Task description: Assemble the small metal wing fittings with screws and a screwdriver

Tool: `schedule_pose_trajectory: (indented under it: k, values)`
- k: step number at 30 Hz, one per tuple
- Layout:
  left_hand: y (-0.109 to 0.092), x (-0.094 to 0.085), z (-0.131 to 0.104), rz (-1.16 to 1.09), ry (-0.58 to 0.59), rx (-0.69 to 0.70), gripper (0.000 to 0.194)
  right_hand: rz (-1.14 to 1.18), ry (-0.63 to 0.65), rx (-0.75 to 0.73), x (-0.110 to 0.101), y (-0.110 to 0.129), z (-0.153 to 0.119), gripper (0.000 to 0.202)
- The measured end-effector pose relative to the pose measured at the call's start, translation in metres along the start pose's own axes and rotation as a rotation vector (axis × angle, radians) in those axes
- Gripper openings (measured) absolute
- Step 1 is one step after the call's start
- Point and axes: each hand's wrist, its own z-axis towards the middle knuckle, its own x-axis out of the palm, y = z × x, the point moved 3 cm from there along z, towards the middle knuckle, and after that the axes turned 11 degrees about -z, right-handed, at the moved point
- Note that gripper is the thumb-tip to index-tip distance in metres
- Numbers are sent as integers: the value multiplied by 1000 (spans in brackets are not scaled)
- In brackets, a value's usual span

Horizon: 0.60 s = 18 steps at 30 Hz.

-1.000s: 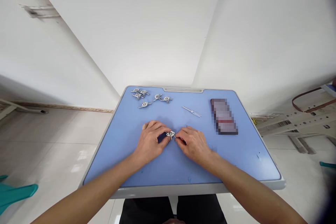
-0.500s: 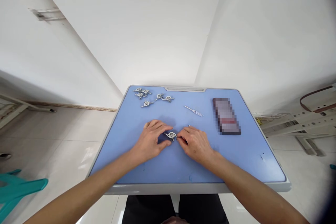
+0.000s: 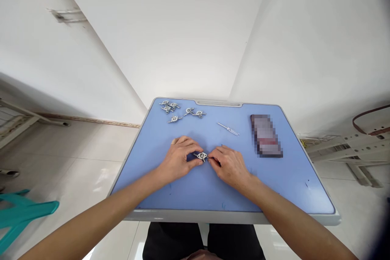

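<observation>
A small silver metal fitting [image 3: 202, 156] with an oval, two-holed flange and a round centre is held just over the near middle of the blue tabletop [image 3: 195, 195]. My left hand [image 3: 179, 157] curls around its left side, the thumb at the lower edge and the fingers at the upper edge. At the right end, the thumb and fingers of my right hand [image 3: 227, 163] pinch its tip. My fingers partly cover both ends of the fitting.
Several similar metal fittings [image 3: 174, 119] lie toward the far left of the table. A slim screwdriver with a clear handle [image 3: 228, 128] lies right of centre. A blurred, dark-edged rectangular object [image 3: 267, 136] rests farther right. A teal stool [image 3: 30, 211] stands at the lower left.
My left thumb and fingers have closed in on the fitting, which has tilted slightly between my hands. The whole view has shifted a little; the other table items stay in place.
</observation>
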Motion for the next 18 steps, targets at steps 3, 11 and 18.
schedule_pose_trajectory:
  k: [3,11,18]
  values:
    - [2,3,1,9,-27,24,12,-6,0,-6,0,0,0,13]
    - [2,1,0,28,-29,75,11,-15,2,-37,1,0,0,15]
    - [-7,3,-2,51,-145,17,6,-21,-7,-41,-1,3,1,15]
